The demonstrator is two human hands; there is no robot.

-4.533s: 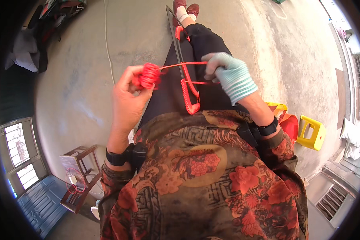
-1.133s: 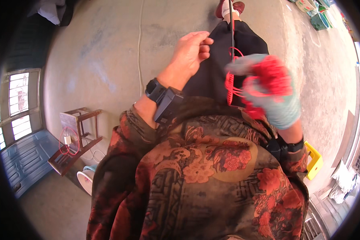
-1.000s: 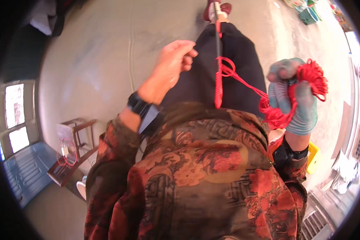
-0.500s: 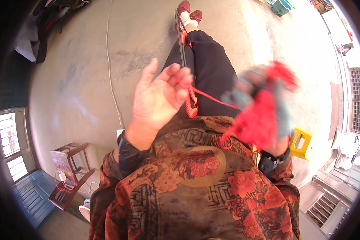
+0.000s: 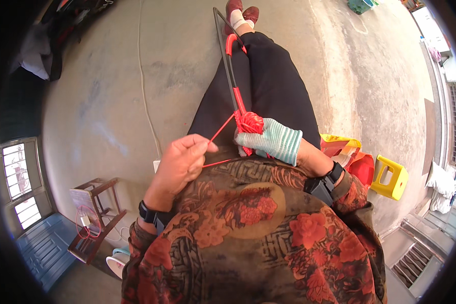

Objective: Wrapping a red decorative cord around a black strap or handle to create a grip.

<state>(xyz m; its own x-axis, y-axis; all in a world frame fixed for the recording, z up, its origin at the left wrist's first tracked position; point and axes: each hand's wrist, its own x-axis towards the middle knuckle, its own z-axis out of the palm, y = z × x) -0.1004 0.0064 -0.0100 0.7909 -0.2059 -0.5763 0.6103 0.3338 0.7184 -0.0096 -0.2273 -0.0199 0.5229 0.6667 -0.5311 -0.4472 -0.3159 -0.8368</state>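
My bare left hand [image 5: 181, 164] is closed in front of my waist, pinching a red cord [image 5: 222, 129] that runs taut up to a black frame. The frame [image 5: 230, 68] is long and narrow and lies along my legs, with red wrapping on parts of it. A striped, pale-green work glove covers my right hand [image 5: 276, 142], which is closed around a bundle of red cord [image 5: 252, 122] at the frame's near end. A second stretch of cord passes from below my left hand toward my right. My right fingertips are partly hidden by the bundle.
A yellow plastic stool [image 5: 390, 178] stands at my right, beside a red and yellow bag [image 5: 347, 152]. At my left are a small wooden stand [image 5: 97, 213] and a pale cable [image 5: 144, 86] along the floor. A green bucket [image 5: 361, 6] is far right.
My right hand has swung left with the red bundle from the far right to the frame. My left hand has lowered and closed from loosely spread fingers to a pinch on the cord.
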